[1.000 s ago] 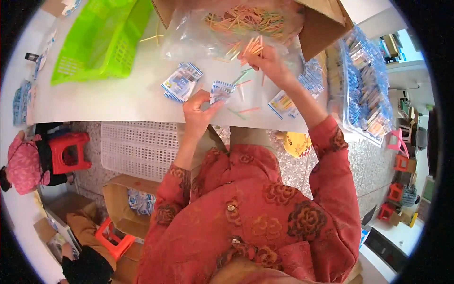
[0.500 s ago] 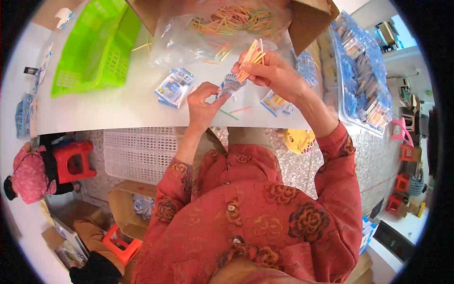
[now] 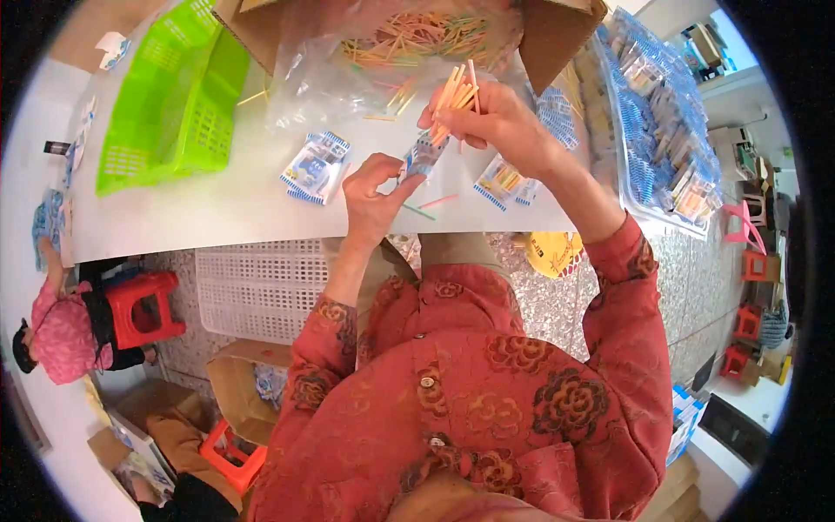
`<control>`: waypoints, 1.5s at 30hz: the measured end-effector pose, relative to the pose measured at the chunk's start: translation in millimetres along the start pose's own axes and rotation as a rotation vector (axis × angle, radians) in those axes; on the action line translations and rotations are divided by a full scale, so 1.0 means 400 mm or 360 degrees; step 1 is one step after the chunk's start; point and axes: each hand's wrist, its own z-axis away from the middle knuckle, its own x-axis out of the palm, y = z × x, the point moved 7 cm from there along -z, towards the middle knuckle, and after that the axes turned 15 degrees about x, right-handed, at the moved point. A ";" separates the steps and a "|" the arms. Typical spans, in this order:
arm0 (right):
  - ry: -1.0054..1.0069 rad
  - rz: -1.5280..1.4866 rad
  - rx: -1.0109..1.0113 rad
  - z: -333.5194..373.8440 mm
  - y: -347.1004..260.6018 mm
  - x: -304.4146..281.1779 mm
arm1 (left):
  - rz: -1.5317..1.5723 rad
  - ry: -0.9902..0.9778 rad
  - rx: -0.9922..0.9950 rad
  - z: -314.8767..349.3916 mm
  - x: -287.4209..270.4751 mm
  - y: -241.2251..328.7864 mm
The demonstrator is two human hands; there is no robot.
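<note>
**A:** What are the hands doing, and where are the things they hold?

**B:** The right hand [image 3: 487, 117] is closed in a pinch around a small bundle of thin sticks [image 3: 454, 94], orange and pale, which fan out above its fingers. The left hand [image 3: 376, 193] pinches the lower end of a small blue-and-white packet [image 3: 424, 157] between thumb and fingers. Packet and sticks meet between the two hands, just above the white worktop [image 3: 217, 204] and just in front of the clear plastic bag [image 3: 365, 61].

**A:** How would those things handle?

**B:** The sticks look very light, stiff and thin, so probably easy to snap or spill. A firm pinch near the middle of the bundle seems safest. The packet looks like a soft, flat film sleeve, likely slippery and floppy, best held by its edges near the mouth so it stays open.

**A:** What do they look like?

**B:** The sticks are slim and straight, like toothpicks, in orange, yellow and green. The packet is narrow, with blue striped edges.

**A:** What else lies near the bag?

**B:** The bag sits in a cardboard box [image 3: 557, 35] and holds a heap of the same sticks. To its left is a green basket [image 3: 165, 113]. In front of it, more packets [image 3: 315, 167] and a few loose sticks lie on the worktop.
</note>
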 end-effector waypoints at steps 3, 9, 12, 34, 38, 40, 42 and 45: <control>0.0066 -0.0198 0.0034 0.002 0.002 0.005 | -0.0074 0.0008 0.0025 0.000 -0.005 0.001; 0.0033 -0.0191 0.0067 0.002 0.003 0.008 | -0.0195 0.0086 0.0187 -0.008 -0.021 0.026; 0.0059 -0.0188 0.0045 0.001 0.002 0.006 | -0.0293 0.0100 0.0278 -0.014 -0.024 0.047; 0.0443 0.0730 -0.0634 0.078 -0.066 0.037 | 0.0234 0.0117 -0.0235 0.015 0.011 -0.005; 0.0319 0.0677 -0.0443 0.058 -0.057 0.030 | 0.0205 0.0066 -0.0189 0.010 0.011 -0.003; 0.0273 0.0647 -0.0426 0.052 -0.056 0.024 | 0.0222 0.0044 -0.0237 0.007 0.015 -0.007; 0.0207 0.0659 -0.0376 0.042 -0.050 0.025 | 0.0228 0.0029 -0.0285 0.004 0.013 -0.013; 0.0142 0.0588 -0.0341 0.025 -0.040 0.022 | 0.0306 0.0009 -0.0390 0.001 0.017 -0.033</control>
